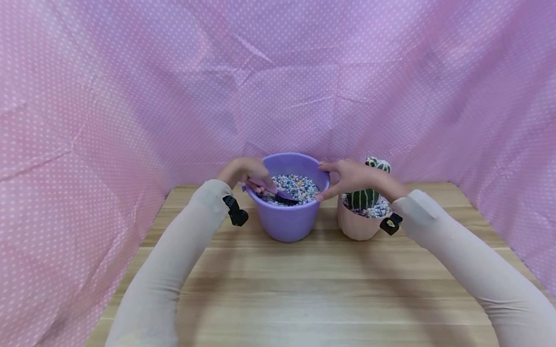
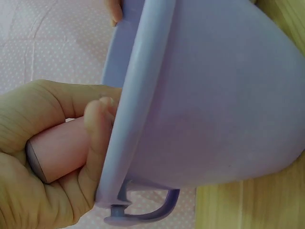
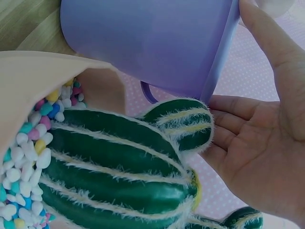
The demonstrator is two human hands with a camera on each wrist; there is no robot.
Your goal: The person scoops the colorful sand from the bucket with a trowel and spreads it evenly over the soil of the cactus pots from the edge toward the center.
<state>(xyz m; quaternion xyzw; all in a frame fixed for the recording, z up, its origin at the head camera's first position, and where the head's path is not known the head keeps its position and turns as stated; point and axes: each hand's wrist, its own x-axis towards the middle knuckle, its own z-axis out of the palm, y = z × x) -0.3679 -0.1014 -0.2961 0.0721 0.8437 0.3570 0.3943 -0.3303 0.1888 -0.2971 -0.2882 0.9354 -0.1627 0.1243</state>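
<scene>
A purple bucket (image 1: 289,221) stands on the wooden table, part filled with small multicoloured pebbles (image 1: 297,185). My left hand (image 1: 255,175) reaches over its left rim and grips the pinkish handle (image 2: 62,150) of a small trowel (image 1: 285,196), whose dark blade lies among the pebbles. On the opposite side, my right hand (image 1: 349,177) holds the bucket's rim with thumb and fingers spread along it. Beneath that hand is a pale pink pot (image 1: 358,229) with a green cactus (image 3: 114,162) bedded in coloured pebbles; the hand and wrist partly hide the cactus in the head view.
Pink dotted cloth (image 1: 284,91) hangs behind and along both sides of the wooden table (image 1: 287,295). A purple handle (image 2: 162,210) hangs from the bucket's rim. The potted cactus stands close to the bucket's right side.
</scene>
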